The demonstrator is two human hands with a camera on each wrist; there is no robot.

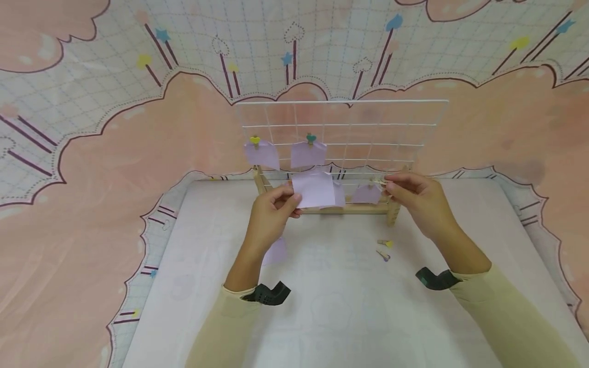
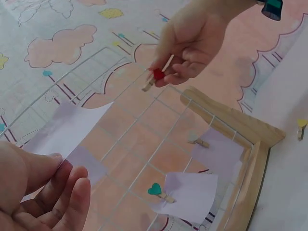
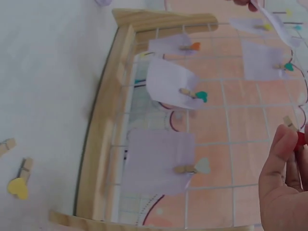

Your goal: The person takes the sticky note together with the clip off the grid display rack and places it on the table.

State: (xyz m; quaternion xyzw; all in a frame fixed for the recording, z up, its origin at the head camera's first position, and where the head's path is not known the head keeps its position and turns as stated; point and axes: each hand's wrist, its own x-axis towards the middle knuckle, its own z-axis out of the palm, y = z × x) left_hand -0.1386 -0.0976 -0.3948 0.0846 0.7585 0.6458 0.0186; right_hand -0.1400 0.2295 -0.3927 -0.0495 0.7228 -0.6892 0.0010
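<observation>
My left hand (image 1: 274,210) pinches a pale purple paper note (image 1: 315,189) between thumb and fingers, in front of a white wire grid (image 1: 391,101). To the right, my right hand (image 1: 421,202) pinches a small wooden clothespin (image 2: 148,86) with a red heart (image 2: 158,73). Several purple notes hang clipped on the grid. The upper row has a note (image 1: 262,155) under a yellow heart clip and another note (image 1: 308,155) under a green one. Lower down hang a note (image 3: 156,156) with a pale heart clip, a note (image 3: 171,84) with a green one and a note (image 3: 166,44) with an orange one.
A wooden stand (image 1: 391,212) holds the grid at the back of the white table (image 1: 340,306). Two loose clothespins, a yellow-headed clothespin (image 1: 385,244) and a second clothespin (image 1: 383,255), lie in front of it. Purple paper (image 1: 276,251) lies by the left forearm.
</observation>
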